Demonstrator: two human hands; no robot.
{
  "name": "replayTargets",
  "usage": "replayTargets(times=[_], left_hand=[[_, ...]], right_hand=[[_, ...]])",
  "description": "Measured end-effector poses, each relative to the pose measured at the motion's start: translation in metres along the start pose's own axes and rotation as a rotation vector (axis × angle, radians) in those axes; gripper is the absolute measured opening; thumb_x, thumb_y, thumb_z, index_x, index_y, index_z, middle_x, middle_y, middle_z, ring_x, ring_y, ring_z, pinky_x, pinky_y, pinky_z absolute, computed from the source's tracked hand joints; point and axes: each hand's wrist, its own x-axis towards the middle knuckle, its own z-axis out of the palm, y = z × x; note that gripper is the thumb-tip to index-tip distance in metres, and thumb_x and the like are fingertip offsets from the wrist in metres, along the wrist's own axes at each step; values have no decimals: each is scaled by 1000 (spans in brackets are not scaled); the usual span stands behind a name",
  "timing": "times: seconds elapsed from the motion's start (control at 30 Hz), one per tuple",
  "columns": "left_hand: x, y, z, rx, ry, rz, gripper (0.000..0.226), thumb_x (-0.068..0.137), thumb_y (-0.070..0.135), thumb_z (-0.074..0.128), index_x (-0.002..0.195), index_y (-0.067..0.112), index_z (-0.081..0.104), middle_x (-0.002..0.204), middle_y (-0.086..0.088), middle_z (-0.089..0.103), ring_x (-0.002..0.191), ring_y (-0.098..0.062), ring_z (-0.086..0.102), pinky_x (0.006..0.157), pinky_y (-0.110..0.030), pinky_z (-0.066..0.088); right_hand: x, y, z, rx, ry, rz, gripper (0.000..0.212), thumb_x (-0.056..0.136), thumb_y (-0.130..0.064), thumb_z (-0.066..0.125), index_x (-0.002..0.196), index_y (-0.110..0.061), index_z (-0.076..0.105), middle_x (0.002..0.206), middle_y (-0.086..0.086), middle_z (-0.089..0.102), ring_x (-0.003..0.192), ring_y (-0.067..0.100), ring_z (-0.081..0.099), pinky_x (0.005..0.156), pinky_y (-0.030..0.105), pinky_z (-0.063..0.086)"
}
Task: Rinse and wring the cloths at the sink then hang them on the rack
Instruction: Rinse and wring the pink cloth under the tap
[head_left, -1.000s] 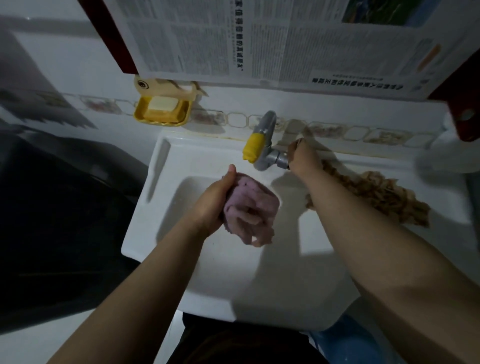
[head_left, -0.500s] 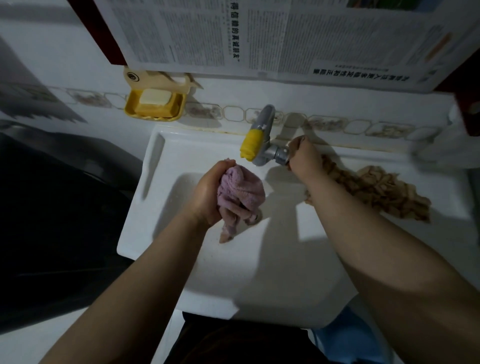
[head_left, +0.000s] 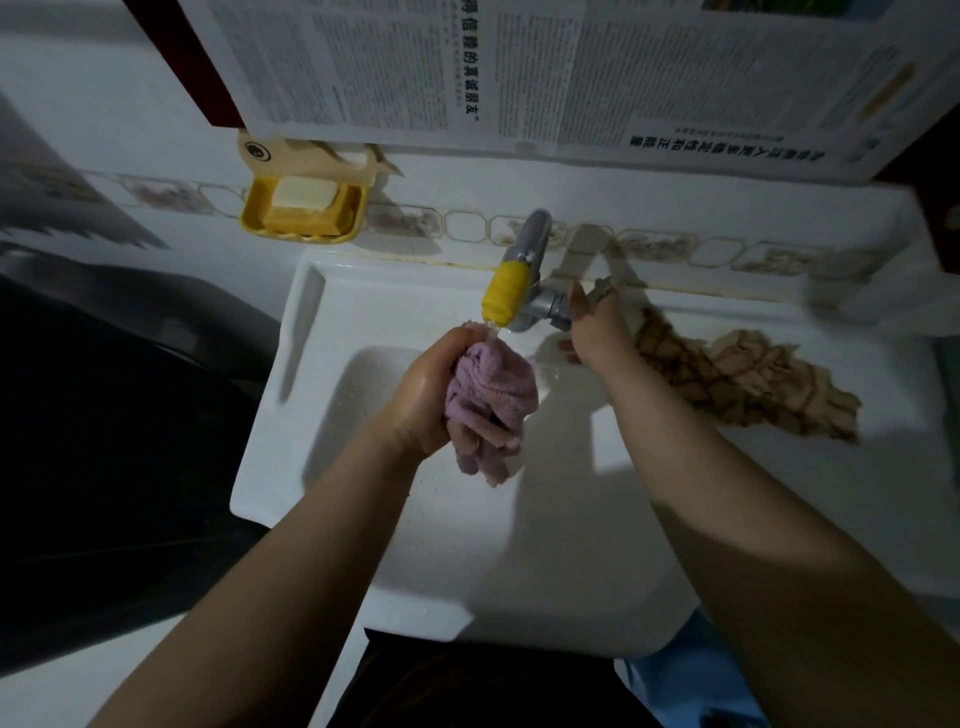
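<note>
Since the earlier frame the left hand (head_left: 423, 397) has lifted the purple cloth (head_left: 491, 402) up under the yellow spout (head_left: 503, 292), and the right hand's (head_left: 597, 325) fingers have loosened from the tap handle, which they were clasping a second ago. Largest in view is the white sink (head_left: 311, 426), filling the centre of the frame, its basin low enough to catch whatever runs off. Across the top of the frame a newspaper (head_left: 571, 73) is stuck to the wall. At the centre right, the brown patterned cloth (head_left: 737, 382) lies spread along the sink's back ledge, probably parked there to wait its turn, well apart from the purple one. The purple cloth sits at the centre of the frame, bunched in the left hand, whose fingers curl tight around its upper part so that the loose ends hang down over the basin; a thin stream appears to reach its top, so the rinse looks to be just starting. The right hand, just right of the tap (head_left: 540, 304), now shows spread, relaxed fingers holding nothing, likely having just turned the water on. At the upper left, a yellow soap dish (head_left: 301, 213) hangs on the wall with a pale bar in it. No rack is visible.
</note>
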Motion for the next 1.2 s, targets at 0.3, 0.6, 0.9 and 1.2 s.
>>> replayTargets(times=[0.3,0.6,0.9,1.2], left_hand=[[-5,0,0,33,-31,-22,31,79,39,48,77,9,50,62,-7,52,64,-19,47,59,-28,38],[-6,2,7,89,36,18,34,97,31,41,80,6,54,62,-11,60,60,-19,60,65,-29,51],[-11,1,11,108,48,31,36,100,30,37,78,6,52,60,-9,58,55,-17,58,59,-24,50],[-7,0,11,92,104,28,34,98,29,41,77,6,54,64,-11,59,61,-19,59,67,-29,50]], right_hand=[[10,-26,-5,-24,6,115,34,99,-27,40,121,-5,54,118,21,61,89,35,63,72,47,58],[12,-24,2,-199,143,32,37,100,-27,35,113,-2,59,117,21,63,105,39,60,89,51,51],[15,-21,4,-217,164,2,39,99,-28,34,107,-1,60,112,24,64,102,41,62,86,53,52],[9,-25,4,-299,199,-23,44,102,-28,29,114,2,59,119,24,62,109,40,58,90,42,49]])
